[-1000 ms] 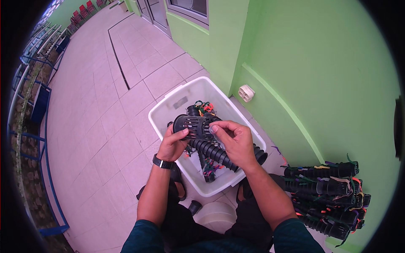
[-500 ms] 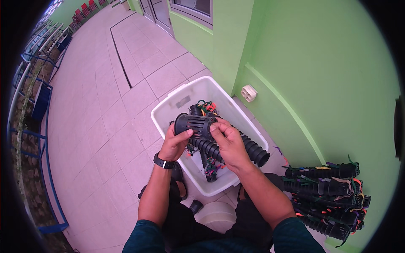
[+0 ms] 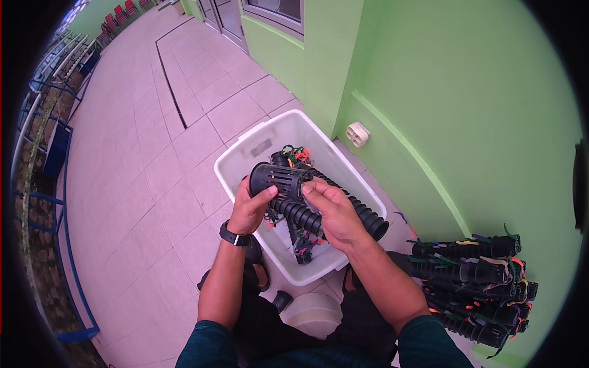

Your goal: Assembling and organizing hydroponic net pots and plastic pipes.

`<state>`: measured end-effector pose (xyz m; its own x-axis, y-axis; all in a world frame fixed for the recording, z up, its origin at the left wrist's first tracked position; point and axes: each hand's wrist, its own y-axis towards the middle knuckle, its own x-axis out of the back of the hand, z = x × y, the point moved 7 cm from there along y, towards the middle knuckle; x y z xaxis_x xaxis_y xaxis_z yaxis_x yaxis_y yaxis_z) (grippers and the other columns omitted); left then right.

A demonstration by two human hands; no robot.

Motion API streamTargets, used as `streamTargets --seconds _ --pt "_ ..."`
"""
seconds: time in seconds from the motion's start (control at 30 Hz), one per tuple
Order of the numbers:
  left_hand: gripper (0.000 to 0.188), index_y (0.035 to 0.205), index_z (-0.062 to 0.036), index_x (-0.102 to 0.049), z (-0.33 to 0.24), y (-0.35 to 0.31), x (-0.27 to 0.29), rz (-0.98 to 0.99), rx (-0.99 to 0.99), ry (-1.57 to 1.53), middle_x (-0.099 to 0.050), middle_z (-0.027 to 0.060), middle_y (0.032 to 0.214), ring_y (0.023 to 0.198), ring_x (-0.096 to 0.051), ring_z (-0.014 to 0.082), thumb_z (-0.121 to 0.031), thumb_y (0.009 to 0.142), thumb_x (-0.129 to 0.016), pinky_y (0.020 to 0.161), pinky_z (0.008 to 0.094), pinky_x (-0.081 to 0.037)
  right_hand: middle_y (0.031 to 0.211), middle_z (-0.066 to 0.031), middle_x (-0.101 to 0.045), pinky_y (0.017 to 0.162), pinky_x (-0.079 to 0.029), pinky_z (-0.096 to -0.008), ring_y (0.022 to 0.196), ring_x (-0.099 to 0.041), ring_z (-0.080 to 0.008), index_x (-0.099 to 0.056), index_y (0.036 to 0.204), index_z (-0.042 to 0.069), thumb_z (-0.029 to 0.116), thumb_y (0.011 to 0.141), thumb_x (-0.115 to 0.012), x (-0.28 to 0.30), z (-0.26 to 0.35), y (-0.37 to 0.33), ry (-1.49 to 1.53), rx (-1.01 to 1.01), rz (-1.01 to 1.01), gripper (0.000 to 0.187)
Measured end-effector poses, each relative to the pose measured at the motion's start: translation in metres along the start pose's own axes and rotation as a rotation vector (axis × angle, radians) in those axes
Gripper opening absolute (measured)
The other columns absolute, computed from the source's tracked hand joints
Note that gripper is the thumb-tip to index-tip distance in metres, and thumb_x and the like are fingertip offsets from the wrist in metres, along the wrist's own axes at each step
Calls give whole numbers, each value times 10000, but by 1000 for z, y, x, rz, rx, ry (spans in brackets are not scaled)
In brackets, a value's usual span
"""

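Observation:
A black slotted net pot (image 3: 279, 179) lies on its side in the air over a white plastic bin (image 3: 242, 142), its wide rim toward the left. My left hand (image 3: 248, 207) wraps the pot from below near the rim, thumb along the slots. At the pot's narrow base, my right hand (image 3: 334, 208) grips with thumb and fingers; its fingertips partly cover that end. Below, stacks of nested black pots (image 3: 296, 216) lie across the bin. Coloured strips (image 3: 297, 153) in green, orange and red stick out among them.
More nested pot stacks (image 3: 469, 270) with coloured strips are piled by the green wall at right. Between my legs are a rounded whitish object (image 3: 313, 314) and a small black pot (image 3: 281, 300). A white socket (image 3: 357, 134) juts from the wall; blue railing (image 3: 56, 147) runs along the left.
The pot and both hands have shifted slightly left in view, along with the whole scene. My right fingers have moved a little at the pot's base; both hands keep their grip.

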<state>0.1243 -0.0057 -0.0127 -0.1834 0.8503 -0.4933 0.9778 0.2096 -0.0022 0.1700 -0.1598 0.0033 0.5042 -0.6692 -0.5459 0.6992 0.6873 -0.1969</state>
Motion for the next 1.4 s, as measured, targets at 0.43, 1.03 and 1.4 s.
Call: streamTargets --seconds 0.43,1.03,1.4 --pt "531 1309 18 -491 8 8 -22 84 48 20 -625 68 1178 1084 -589 139 -133 857 -726 987 304 -441 1461 -113 -382 943 -463 -281 1178 -518 -135 -694 981 -33 109 946 -613 12 27 -12 -174 65 70 167" --pt "517 1323 30 -451 14 12 -24 -43 -98 276 -605 91 1178 1074 -587 153 -128 900 -704 967 312 -469 1479 -149 -373 999 -441 -323 1240 -515 -234 -657 970 -32 104 858 -710 16 41 -19 -673 381 -116 184" --pt "136 871 0 -681 -10 -5 -58 -255 -537 822 -652 89 924 905 -587 184 -54 787 -772 839 305 -440 1394 -159 -465 1056 -297 -488 1284 -426 -354 -668 941 8 89 750 -740 8 54 -20 -1165 620 -456 219"
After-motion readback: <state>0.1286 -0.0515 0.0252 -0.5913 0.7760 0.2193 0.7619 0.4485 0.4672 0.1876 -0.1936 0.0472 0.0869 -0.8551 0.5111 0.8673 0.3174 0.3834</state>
